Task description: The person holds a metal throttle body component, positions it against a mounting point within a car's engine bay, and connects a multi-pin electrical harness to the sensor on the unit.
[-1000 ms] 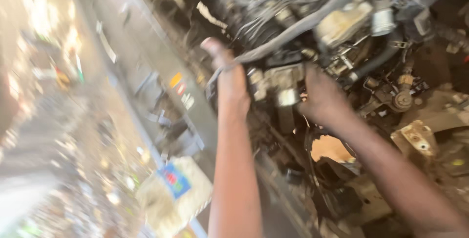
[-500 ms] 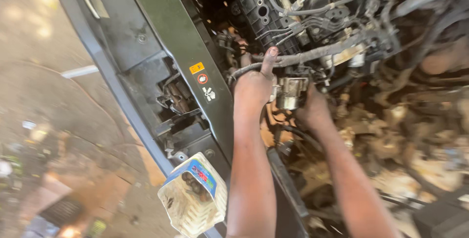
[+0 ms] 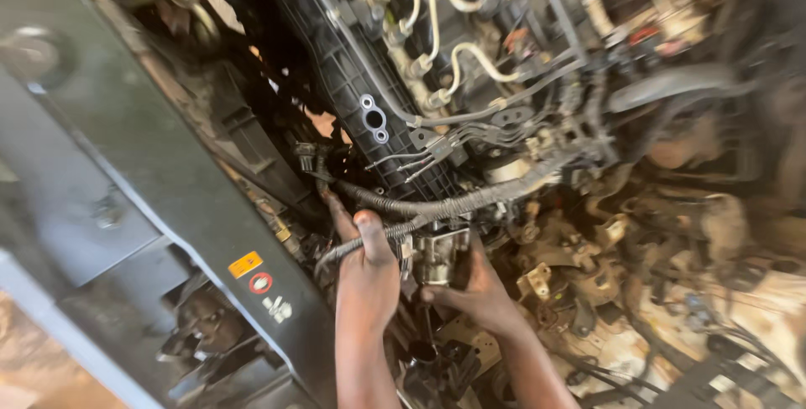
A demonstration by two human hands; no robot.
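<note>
I look down into a car's open engine bay. My left hand (image 3: 367, 279) reaches up under a ribbed black wiring loom (image 3: 470, 199), its thumb and fingers curled against a thinner cable. My right hand (image 3: 474, 291) grips the lower side of a small grey metal part (image 3: 438, 256) low in the bay. Both hands are greasy and touch that part from either side.
A black ribbed engine cover (image 3: 361, 98) runs diagonally above the hands. Pale metal pipes (image 3: 457, 56) and hoses cross the top. The dark front body panel (image 3: 151, 182) with orange and red stickers (image 3: 252, 273) lies to the left. Rusty brackets (image 3: 604, 241) fill the right.
The view has swung and moved closer to the engine. The white bottle at the bottom is out of view. Both hands stay around the grey metal part.
</note>
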